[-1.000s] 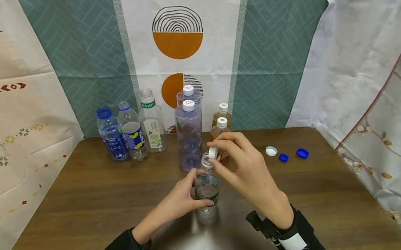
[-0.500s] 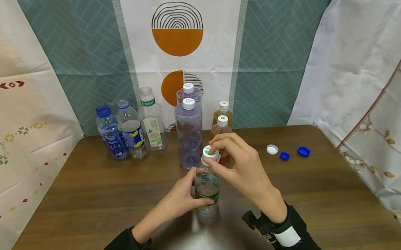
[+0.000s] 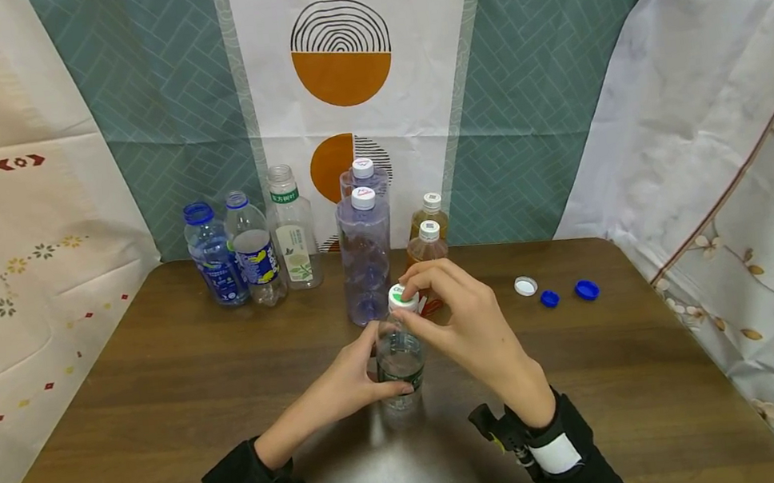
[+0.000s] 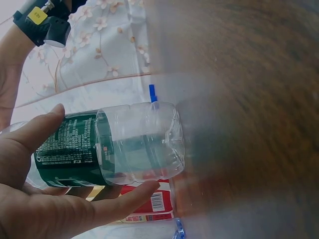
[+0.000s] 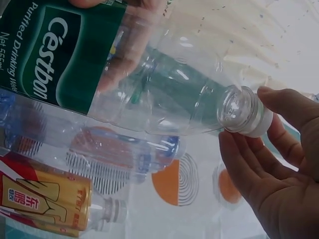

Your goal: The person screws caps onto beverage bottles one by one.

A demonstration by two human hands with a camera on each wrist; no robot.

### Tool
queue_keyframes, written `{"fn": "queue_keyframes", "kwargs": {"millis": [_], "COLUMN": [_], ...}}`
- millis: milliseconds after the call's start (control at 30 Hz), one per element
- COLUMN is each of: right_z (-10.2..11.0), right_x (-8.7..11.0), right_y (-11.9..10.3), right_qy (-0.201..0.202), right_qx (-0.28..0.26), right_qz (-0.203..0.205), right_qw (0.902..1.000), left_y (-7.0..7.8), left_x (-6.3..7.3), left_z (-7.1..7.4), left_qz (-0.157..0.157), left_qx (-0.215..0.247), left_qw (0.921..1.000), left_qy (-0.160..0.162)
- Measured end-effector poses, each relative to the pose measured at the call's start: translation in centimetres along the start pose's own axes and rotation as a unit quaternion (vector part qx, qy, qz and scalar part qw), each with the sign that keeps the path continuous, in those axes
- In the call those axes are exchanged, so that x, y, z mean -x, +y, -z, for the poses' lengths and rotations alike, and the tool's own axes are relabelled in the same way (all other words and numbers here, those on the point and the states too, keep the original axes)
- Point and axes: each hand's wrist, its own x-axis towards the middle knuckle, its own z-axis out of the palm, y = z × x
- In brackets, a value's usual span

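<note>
at the rear left of the wooden table [image 3: 163, 422] stand, in order, a blue bottle [image 3: 217, 258], a bottle with a blue-and-yellow label [image 3: 255, 249] and a bottle with a green neck band [image 3: 295, 241], all upright with open mouths. the left hand [image 3: 349, 379] grips the body of the green-labelled clear bottle [image 3: 399, 349], thumb on one side, fingers on the other. two white-capped, purple-tinted bottles [image 3: 365, 256] stand behind it. the clear bottle is upright near table centre; whether its base touches the surface cannot be told. its white cap [image 3: 403, 296] sits at the mouth, pinched between thumb and fingers of the right hand [image 3: 471, 332]. two white-capped amber bottles [image 3: 428, 248] stand behind that hand. further right lie a loose white cap [image 3: 525, 286], a small blue cap [image 3: 549, 299] and a larger blue cap [image 3: 587, 290].
</note>
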Motion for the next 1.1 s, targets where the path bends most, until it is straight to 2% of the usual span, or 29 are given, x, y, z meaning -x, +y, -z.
{"fn": "queue_keyframes", "kwargs": {"millis": [100,200,333,433,567,667,733,833,933,1100], "right_z": [0.3,1.0,2.5,3.7,4.5,4.6,4.6,4.4,4.2,3.6], "right_x": [-0.1,-0.5,-1.8,-3.1,-4.5,-5.0,-5.1,-5.2,-5.1,-4.6], "right_y": [-0.1,0.0,0.3,0.8,1.5,1.9,2.0,2.0,1.7,0.6], "right_qy": [-0.012,-0.036,-0.105,-0.183,-0.28,-0.324,-0.333,-0.328,-0.302,-0.259], "right_qx": [0.001,0.001,-0.014,-0.021,-0.02,-0.026,-0.03,-0.018,0.006,0.053], "right_qz": [-0.002,0.013,0.062,0.102,0.13,0.135,0.135,0.135,0.131,0.091], "right_qw": [0.9999,0.9993,0.9924,0.9776,0.9509,0.9362,0.9326,0.9349,0.9444,0.9601], "left_y": [-0.1,-0.1,-0.1,-0.2,-0.3,-0.4,-0.4,-0.3,-0.2,-0.1], "left_x": [0.0,-0.1,0.0,0.0,0.2,0.2,0.2,0.1,0.1,0.1], "left_z": [-0.1,-0.1,0.0,0.1,0.1,0.1,0.0,0.0,0.1,0.0], "left_qz": [-0.002,-0.003,-0.006,-0.004,0.009,0.013,0.01,0.005,0.001,-0.002], "left_qx": [-0.004,-0.006,-0.001,-0.001,-0.007,-0.01,-0.012,-0.01,-0.007,0.003], "left_qw": [1.0,1.0,1.0,1.0,0.9999,0.9998,0.9999,0.9999,1.0,1.0], "left_qy": [0.0,-0.003,-0.004,-0.004,-0.006,-0.007,-0.006,-0.006,-0.006,-0.006]}}
